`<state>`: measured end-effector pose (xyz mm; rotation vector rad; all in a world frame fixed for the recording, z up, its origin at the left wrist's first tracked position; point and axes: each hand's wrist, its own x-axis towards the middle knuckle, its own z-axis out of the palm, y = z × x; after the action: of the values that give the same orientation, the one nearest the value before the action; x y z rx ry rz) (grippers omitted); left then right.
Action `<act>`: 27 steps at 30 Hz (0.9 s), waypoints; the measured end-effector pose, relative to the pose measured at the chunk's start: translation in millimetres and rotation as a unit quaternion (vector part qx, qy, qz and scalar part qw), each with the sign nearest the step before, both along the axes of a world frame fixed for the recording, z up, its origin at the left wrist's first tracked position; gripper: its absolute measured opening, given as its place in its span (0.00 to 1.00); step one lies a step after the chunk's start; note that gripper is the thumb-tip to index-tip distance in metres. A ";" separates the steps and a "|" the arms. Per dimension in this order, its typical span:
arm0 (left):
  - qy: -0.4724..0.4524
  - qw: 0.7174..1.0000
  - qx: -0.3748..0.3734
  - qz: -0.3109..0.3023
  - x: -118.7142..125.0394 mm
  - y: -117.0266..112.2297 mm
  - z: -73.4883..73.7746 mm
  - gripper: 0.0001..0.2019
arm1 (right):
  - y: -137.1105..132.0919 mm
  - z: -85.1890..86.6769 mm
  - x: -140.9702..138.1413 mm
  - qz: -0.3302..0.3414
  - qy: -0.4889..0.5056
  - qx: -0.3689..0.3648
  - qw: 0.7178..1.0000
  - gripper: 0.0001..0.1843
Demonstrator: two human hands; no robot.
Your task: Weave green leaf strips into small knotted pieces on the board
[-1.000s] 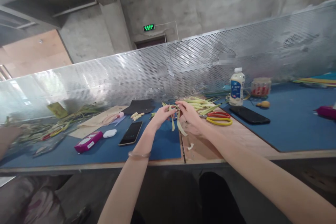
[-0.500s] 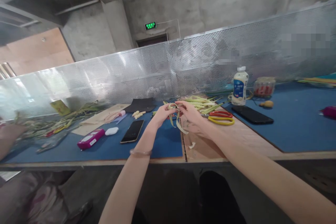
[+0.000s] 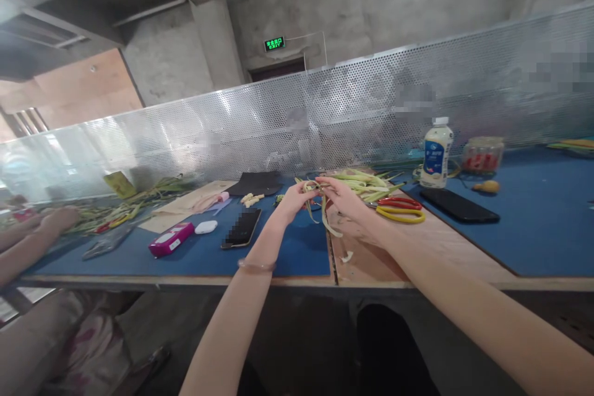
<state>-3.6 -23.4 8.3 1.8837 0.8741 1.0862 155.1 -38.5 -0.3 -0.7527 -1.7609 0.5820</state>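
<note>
Since a second ago a co-worker's hand point(image 3: 58, 219) at the far left has come further in over the scattered leaves there, while the person's own hands stay together over the middle of the bench. Left hand point(image 3: 293, 201) and right hand point(image 3: 344, 198) both pinch the pale green leaf strip point(image 3: 322, 209), fingers drawn narrow around it; its loose ends hang down over the seam where the blue mat point(image 3: 288, 253) meets the bare wooden board point(image 3: 371, 260). Just behind the right hand lies a pile of strips point(image 3: 364, 180), and the scissors point(image 3: 401, 210) lie just beside its wrist. A dark phone point(image 3: 241, 228) lies near the left forearm. Open mat runs from the hands back to the near table edge point(image 3: 297, 280); the perforated metal screen point(image 3: 208, 130) closes the far side.
</note>
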 end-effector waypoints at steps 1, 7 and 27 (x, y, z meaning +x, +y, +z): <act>0.000 1.000 -0.001 0.001 -0.1 0.5 -0.2 0.14 | -0.4 0.6 -0.2 0.000 0.003 -0.003 1.000 0.15; 0.000 1.000 -0.010 0.005 0.0 2.0 -0.7 0.13 | 1.5 2.2 -1.7 -0.006 0.025 -0.028 0.999 0.13; -0.001 1.000 -0.002 0.017 0.2 -4.2 1.8 0.11 | -2.3 3.0 -4.0 -0.004 0.026 -0.037 0.999 0.13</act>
<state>-3.4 -27.6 10.1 1.8711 0.9091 1.1056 151.1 -40.8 2.6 -0.7879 -1.6969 0.6584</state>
